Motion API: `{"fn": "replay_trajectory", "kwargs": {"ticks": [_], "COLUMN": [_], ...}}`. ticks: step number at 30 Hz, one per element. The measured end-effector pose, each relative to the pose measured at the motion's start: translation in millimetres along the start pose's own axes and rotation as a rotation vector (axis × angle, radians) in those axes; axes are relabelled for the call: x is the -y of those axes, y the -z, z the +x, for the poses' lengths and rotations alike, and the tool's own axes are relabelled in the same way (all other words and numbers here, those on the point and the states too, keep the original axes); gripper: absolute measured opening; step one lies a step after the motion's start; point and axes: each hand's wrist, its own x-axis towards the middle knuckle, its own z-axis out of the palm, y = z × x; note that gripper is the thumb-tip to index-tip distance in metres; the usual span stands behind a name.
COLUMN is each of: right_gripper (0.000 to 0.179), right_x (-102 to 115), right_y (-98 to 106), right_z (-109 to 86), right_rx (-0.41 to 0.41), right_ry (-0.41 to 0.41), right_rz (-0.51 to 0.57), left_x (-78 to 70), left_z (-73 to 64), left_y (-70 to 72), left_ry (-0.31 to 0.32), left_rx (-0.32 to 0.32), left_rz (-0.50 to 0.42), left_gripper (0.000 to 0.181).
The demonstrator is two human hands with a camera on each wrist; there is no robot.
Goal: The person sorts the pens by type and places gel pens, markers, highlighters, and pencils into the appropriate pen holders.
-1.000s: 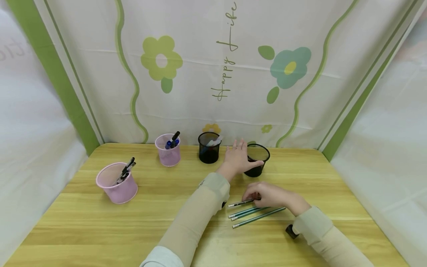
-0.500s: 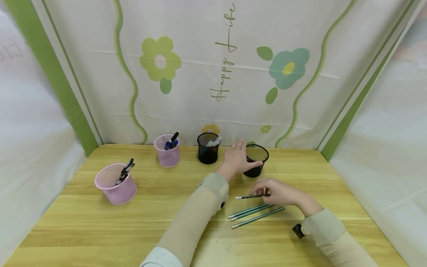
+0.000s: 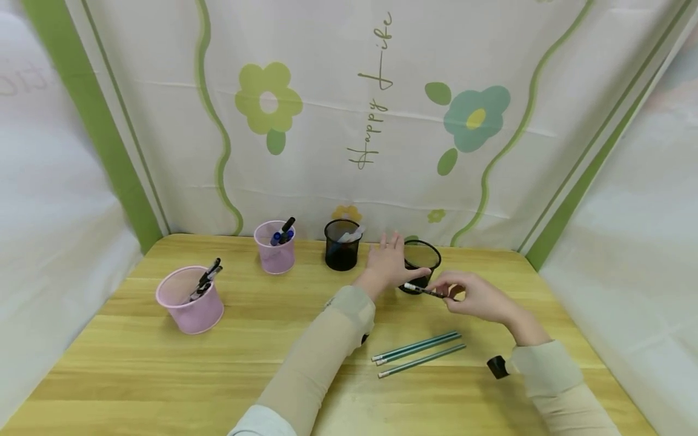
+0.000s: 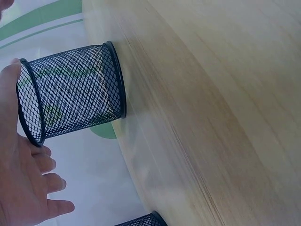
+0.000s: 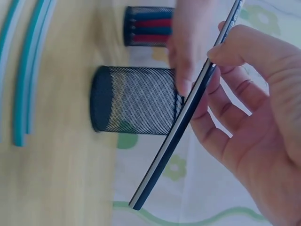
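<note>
My right hand (image 3: 473, 297) pinches a black pencil (image 5: 164, 146) between thumb and fingers. Its white eraser end points left, in front of the black mesh pen cup (image 4: 70, 89) at the back right in the head view. Beside that cup is my left hand (image 3: 384, 266), its thumb laid along the rim and the other fingers stretched out and spread. No pencils show through the mesh of this cup. Several green pencils (image 3: 420, 351) with white erasers lie on the table below my right hand.
A second black mesh cup (image 3: 341, 257), with blue and red sticks and white-topped items, stands left of my left hand. Two pink mesh cups hold pens: one (image 3: 277, 260) at the back, a larger one (image 3: 196, 318) at the left. A printed curtain (image 3: 327, 133) hangs behind the wooden table (image 3: 163, 375).
My right hand has lifted the black pencil from beside the green ones and carried it up and back to the cup's front. My left hand has stayed at the cup.
</note>
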Motion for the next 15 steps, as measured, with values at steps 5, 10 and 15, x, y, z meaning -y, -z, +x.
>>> {"fn": "replay_trajectory", "kwargs": {"ticks": [5,10,15], "right_gripper": [0.038,0.036,0.036], "right_x": [-2,-4,-6], "right_y": [11,16,19], "right_z": [1.8,5.7,10.8], "right_rx": [-0.112,-0.202,-0.278], "right_ry": [-0.004,-0.025,-0.084], "right_rz": [-0.001,0.022,0.063], "left_x": [-1.8,-1.8,-1.7], "left_z": [0.7,1.7,2.5], "left_y": [0.0,-1.5,-2.2], "left_ry": [0.011,0.013,0.015], "left_rx": [-0.001,0.001,-0.002], "left_rz": [0.016,0.005,-0.004], "left_gripper": [0.111,0.113,0.113]}}
